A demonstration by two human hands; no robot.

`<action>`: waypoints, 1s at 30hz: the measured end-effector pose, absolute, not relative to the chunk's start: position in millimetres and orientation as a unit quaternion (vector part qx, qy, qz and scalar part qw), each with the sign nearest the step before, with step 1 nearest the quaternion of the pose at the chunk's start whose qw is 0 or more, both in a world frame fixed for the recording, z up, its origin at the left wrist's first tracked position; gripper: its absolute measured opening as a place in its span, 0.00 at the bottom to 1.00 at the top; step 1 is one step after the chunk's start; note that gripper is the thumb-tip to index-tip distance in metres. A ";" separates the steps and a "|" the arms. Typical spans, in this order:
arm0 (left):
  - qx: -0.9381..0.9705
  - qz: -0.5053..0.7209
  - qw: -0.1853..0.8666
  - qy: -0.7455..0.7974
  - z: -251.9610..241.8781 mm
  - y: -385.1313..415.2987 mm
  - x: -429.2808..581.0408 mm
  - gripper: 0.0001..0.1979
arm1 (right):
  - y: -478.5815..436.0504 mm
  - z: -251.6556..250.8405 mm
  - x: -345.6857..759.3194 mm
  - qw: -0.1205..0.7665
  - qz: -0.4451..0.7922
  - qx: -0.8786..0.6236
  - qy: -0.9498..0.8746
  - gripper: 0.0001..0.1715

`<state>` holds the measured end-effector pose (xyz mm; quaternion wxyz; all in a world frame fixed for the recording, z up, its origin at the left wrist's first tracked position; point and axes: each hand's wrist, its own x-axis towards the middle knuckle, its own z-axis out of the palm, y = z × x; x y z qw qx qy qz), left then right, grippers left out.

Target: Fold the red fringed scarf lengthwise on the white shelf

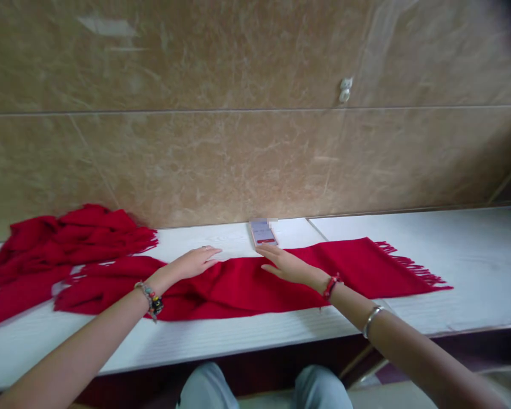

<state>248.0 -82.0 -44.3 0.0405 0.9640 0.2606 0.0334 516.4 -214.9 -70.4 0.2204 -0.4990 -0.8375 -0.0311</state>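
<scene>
A long red scarf [247, 289] lies stretched across the white table, smooth and flat on the right with its fringe spread out, more wrinkled toward the left. Over its left-middle part is my left hand [195, 263], fingers extended and pointing right. My right hand [287, 264] hovers over or rests on the middle of the scarf, its fingers straight and pointing left; whether either palm touches the cloth I cannot tell. Neither hand grips anything. Just behind the right fingertips lies a phone [264, 234] with its screen lit.
At the left, a crumpled heap of red fringed cloth [76, 233] sits against the tan marbled wall [221, 165]. The white table [472, 255] runs along that wall, with a seam right of the phone. A small white hook [345, 90] is fixed to the wall. My knees are below the table edge.
</scene>
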 end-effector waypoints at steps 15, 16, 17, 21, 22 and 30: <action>0.905 -0.083 -0.050 0.415 -18.5 -62.2 75.5 0.26 | -197.7 -107.0 487.0 0.274 -0.071 -0.501 -0.818 0.22; 0.898 -0.081 -0.056 0.428 -19.6 -58.7 67.7 0.25 | -198.1 -106.6 486.4 0.276 -0.076 -0.500 -0.817 0.22; 0.894 -0.079 -0.059 0.437 -20.4 -56.1 61.0 0.23 | -198.4 -106.2 485.8 0.277 -0.079 -0.500 -0.817 0.22; 0.879 -0.062 -0.074 0.467 -13.0 -52.3 42.2 0.13 | -199.3 -106.5 484.3 0.280 -0.090 -0.500 -0.815 0.21; 0.873 -0.049 -0.083 0.479 -8.0 -52.1 38.2 0.12 | -199.3 -106.8 484.1 0.279 -0.095 -0.499 -0.815 0.21; 0.753 0.072 -0.116 0.644 1.5 -55.1 7.6 0.25 | -197.9 -109.6 486.5 0.265 -0.154 -0.460 -0.833 0.21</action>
